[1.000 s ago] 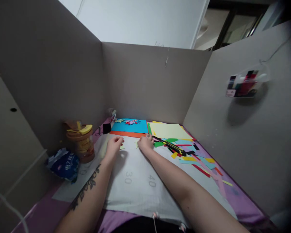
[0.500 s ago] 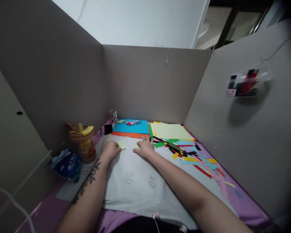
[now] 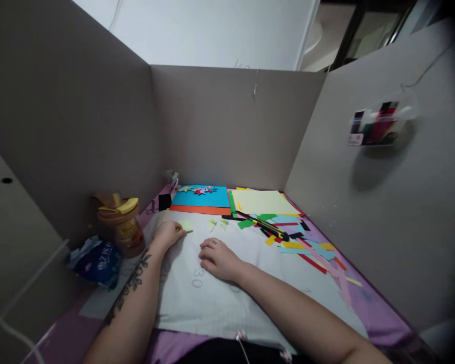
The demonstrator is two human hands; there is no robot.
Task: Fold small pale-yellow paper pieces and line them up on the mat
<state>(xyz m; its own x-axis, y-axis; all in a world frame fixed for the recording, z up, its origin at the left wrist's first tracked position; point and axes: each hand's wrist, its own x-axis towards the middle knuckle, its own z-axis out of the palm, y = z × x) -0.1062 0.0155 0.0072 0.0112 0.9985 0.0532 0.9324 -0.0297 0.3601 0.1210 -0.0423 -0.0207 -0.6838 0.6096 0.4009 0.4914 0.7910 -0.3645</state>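
My left hand pinches the edge of a small pale yellow-green paper piece on the white sheet. Its fingertips are closed on the near side of the paper. To the right lie two small folded pale-green paper pieces, standing slightly up and apart from both hands. Nearer to me, my right hand rests palm down over the printed white sheet. Its fingers are loosely bent and slightly apart, with nothing visible in them.
Behind are a blue sheet with paper stars, and a pale yellow sheet stack. A yellow-black utility knife lies among coloured paper strips at right. A brown cup and blue packet stand left.
My right hand has drawn back toward me, away from the small folded pieces, which are now uncovered. My left hand stays at the pale paper. The camera view has shifted slightly.
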